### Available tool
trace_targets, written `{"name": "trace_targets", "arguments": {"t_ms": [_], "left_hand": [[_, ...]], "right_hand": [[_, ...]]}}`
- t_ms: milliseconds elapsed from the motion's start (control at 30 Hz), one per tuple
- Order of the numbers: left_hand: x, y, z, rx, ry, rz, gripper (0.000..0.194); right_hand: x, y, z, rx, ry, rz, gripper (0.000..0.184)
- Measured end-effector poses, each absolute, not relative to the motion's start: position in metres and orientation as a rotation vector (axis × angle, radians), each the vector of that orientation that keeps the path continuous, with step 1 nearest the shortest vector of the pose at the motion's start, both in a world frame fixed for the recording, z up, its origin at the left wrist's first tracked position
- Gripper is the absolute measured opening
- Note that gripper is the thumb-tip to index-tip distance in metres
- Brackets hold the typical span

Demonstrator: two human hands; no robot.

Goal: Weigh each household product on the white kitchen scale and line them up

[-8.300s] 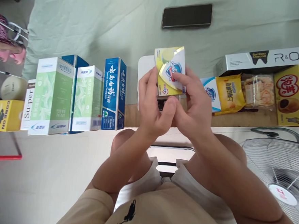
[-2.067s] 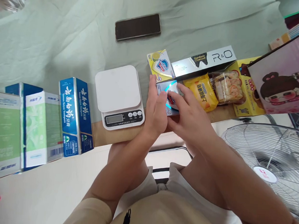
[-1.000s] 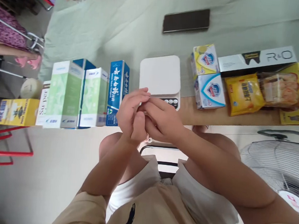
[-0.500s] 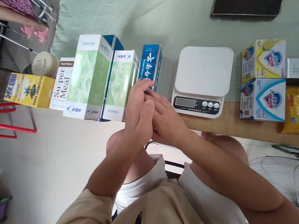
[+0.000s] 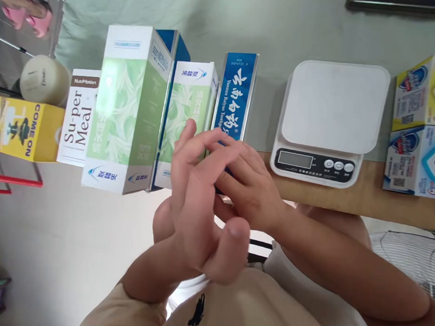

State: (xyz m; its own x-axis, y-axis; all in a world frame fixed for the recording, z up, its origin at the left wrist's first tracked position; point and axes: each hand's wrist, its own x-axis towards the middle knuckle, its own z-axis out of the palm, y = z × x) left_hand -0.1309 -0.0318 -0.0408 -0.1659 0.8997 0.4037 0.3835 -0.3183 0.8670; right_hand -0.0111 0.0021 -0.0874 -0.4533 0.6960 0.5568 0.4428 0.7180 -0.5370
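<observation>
My left hand (image 5: 200,201) is raised in front of the table edge, fingers bent and spread, thumb towards me, holding nothing. Its fingertips overlap the fingers of my right hand (image 5: 255,188), which lies flat with its back up; the fingers are stretched out and partly hidden. Just beyond both hands stand a blue Yunnan Baiyao toothpaste box (image 5: 235,94) and a smaller green-and-white box (image 5: 190,99). To the right of my right hand is a white kitchen scale (image 5: 335,106) with a dark display panel and several buttons, its platform bare.
On the left are a large green-and-white box (image 5: 119,106), a Su-per Meal box (image 5: 77,123), a yellow box (image 5: 48,134) and a round cream container (image 5: 44,79). Soap boxes (image 5: 406,156) stand right. A dark flat device (image 5: 405,5) lies far back; a fan (image 5: 408,253) is below right.
My left hand has turned and come up nearer the camera, its thumb swinging right and fingers separating. The view has shifted closer, so the boxes and scale appear larger.
</observation>
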Motion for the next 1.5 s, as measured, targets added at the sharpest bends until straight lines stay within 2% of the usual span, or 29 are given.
{"name": "trace_targets", "arguments": {"t_ms": [267,500,600,767,933,1100,1267,1500], "left_hand": [[-0.136,-0.034,-0.026,1.786,1.496,1.644,0.043],[-0.145,-0.029,-0.032,1.893,1.634,1.532,0.041],[-0.144,-0.029,-0.029,1.940,1.625,1.396,0.039],[-0.149,-0.031,-0.024,1.989,1.819,1.162,0.044],[-0.158,-0.031,-0.022,2.011,1.957,0.977,0.051],[-0.158,-0.030,-0.017,1.867,1.863,1.113,0.037],[-0.151,-0.031,-0.019,1.769,1.760,1.070,0.040],[-0.139,-0.030,-0.026,1.698,1.539,1.405,0.041]], "right_hand": [[-0.021,-0.002,-0.091,-0.812,-2.259,0.225,0.043],[-0.025,-0.003,-0.092,-0.893,-2.133,0.154,0.019],[-0.025,-0.003,-0.094,-0.893,-2.029,0.158,0.015],[-0.022,-0.003,-0.092,-0.990,-1.998,0.288,0.026],[-0.018,-0.005,-0.090,-0.989,-2.063,0.339,0.050],[-0.020,-0.006,-0.090,-0.967,-2.042,0.373,0.050],[-0.017,-0.007,-0.092,-0.976,-2.025,0.400,0.049],[-0.008,-0.006,-0.086,-0.952,-2.051,0.353,0.052]]}}
